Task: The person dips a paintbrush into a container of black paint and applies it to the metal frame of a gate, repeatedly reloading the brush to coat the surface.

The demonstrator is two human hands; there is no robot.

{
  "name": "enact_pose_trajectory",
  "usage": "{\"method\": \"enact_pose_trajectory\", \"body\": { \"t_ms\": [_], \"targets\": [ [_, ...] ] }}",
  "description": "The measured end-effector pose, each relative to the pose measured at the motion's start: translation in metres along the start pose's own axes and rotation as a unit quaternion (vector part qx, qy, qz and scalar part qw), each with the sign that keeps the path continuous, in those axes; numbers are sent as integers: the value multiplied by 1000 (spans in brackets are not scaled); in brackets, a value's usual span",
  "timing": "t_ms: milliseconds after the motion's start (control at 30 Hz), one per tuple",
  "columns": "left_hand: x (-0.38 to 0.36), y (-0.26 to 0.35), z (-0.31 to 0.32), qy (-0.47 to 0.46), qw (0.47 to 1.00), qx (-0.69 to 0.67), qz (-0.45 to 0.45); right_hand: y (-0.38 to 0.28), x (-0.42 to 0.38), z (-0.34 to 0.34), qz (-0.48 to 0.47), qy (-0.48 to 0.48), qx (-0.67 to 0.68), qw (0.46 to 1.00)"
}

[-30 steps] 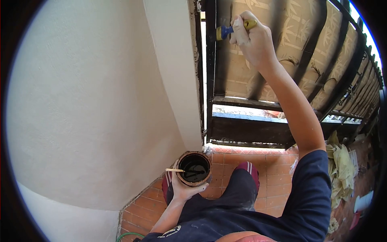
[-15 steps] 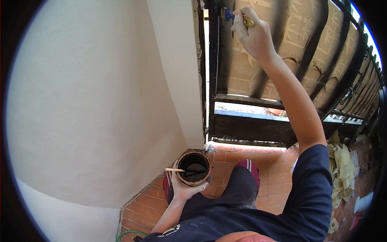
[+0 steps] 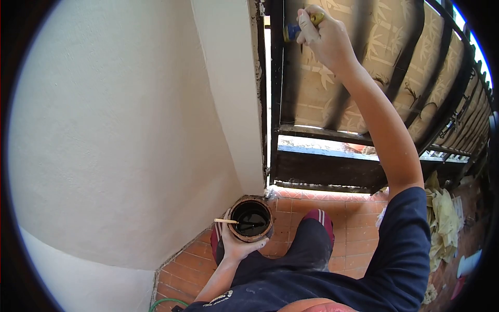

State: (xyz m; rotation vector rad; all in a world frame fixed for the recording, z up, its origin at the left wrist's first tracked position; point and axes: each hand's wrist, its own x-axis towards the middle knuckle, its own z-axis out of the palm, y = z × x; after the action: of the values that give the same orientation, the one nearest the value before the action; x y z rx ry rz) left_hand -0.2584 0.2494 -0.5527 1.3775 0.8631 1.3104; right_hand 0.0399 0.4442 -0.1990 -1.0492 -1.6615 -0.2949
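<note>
My right hand (image 3: 328,40) is closed around a paintbrush (image 3: 292,33) with a yellow handle and a blue collar. The brush head lies against the dark left upright of a metal gate (image 3: 275,99), near the top of the view. Low in front of my body, my left hand (image 3: 236,245) wraps round the side of a paint can (image 3: 270,221). Dark liquid shows inside the can, and its rim is crusted with brown. A pale wooden stick (image 3: 225,221) rests across the can's left rim, its inner end over the paint.
A white wall (image 3: 119,130) fills the left side. Tan bamboo-patterned sheeting (image 3: 382,36) backs the gate bars. Crumpled yellowish sheets (image 3: 444,223) lie at right on the orange tile floor (image 3: 348,229). A green hose (image 3: 169,300) shows at the bottom left.
My right hand has brought the brush slightly down along the gate's upright, and the brush head has tilted lower. The left hand and the can have stayed nearly in place.
</note>
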Motion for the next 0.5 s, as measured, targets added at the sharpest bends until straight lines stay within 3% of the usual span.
{"method": "enact_pose_trajectory", "body": {
  "t_ms": [67,167,300,500],
  "targets": [
    [2,5,3,-4,1000,-21,18,5,10,-2,-35,28,16,999],
    [2,6,5,-2,1000,-15,25,-1,28,-4,-209,178,45,961],
    [0,10,7,-2,1000,-29,10,-15,17,-2,-227,176,8,958],
    [-5,1,2,-5,1000,-9,9,15,-22,25,-159,70,-42,984]
  ]
}}
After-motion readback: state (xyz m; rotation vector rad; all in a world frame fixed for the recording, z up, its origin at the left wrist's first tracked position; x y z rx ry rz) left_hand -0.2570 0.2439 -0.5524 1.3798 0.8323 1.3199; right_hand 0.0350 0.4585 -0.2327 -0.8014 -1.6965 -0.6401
